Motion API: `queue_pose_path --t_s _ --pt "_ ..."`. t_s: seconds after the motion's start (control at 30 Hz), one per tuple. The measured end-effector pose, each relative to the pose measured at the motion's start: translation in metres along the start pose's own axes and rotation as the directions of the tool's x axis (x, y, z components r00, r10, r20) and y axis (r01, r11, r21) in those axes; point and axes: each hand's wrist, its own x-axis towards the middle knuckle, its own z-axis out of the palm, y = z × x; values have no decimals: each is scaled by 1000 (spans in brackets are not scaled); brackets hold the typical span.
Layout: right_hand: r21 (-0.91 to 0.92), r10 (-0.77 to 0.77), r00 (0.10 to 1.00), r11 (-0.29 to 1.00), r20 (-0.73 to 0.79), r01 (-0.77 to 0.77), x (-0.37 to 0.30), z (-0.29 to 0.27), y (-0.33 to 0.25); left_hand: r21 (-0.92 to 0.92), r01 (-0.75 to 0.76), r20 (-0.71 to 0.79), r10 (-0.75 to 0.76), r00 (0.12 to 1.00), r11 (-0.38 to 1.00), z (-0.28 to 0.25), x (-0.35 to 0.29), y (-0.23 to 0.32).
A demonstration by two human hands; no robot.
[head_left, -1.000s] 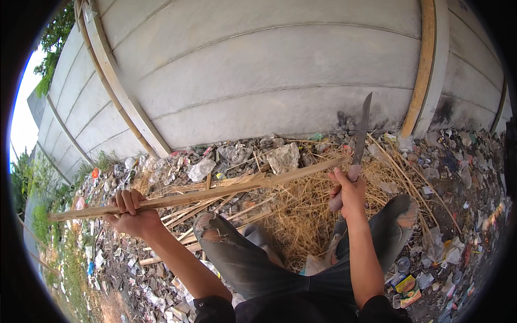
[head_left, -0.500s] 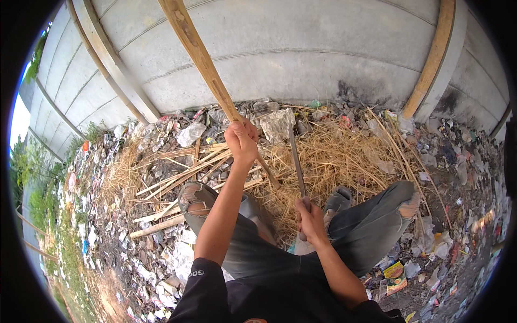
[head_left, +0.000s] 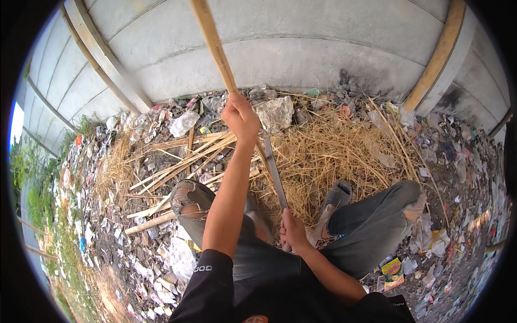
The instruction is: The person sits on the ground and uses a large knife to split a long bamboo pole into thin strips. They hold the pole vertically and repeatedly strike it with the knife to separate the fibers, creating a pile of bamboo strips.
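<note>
My left hand (head_left: 242, 117) is wrapped round a long bamboo pole (head_left: 214, 46), which slants up past the wall's top in view. The pole's lower end runs down below my fist toward the ground between my feet. In my right hand (head_left: 293, 232) is the handle of a machete (head_left: 276, 171). Its long grey blade points up and slightly left, lying against or just beside the pole's lower part; whether they touch I cannot tell. A rough pale stone block (head_left: 275, 114) sits just right of my left fist.
Dry shavings (head_left: 334, 153) cover the ground ahead. Split bamboo strips (head_left: 186, 160) and a short bamboo piece (head_left: 151, 223) lie left of my knee. Scattered litter (head_left: 180, 255) surrounds me. A grey concrete wall (head_left: 301, 64) stands ahead, with a bamboo post (head_left: 439, 56) against it.
The machete blade has swung left, away from the stone, to beside the pole. My right hand has shifted left and a little lower; the pole stands more upright.
</note>
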Motion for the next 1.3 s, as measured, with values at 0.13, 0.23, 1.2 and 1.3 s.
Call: queue_pose_path --t_s 0.13,0.23,1.2,1.3 --pt "31 160 987 987 -14 -160 1 0 -65 -87 51 33 -49 998 995 -2 -5 2" --pt "88 -239 970 966 -46 242 -2 6 -160 -124 59 23 -56 998 991 10 0 4" --pt "131 243 963 965 -115 -228 -6 -6 -25 -267 209 56 -202 978 941 -17 4 8" --pt "182 -131 978 970 -160 160 -6 -5 -134 -254 216 33 -215 976 943 -22 7 3"
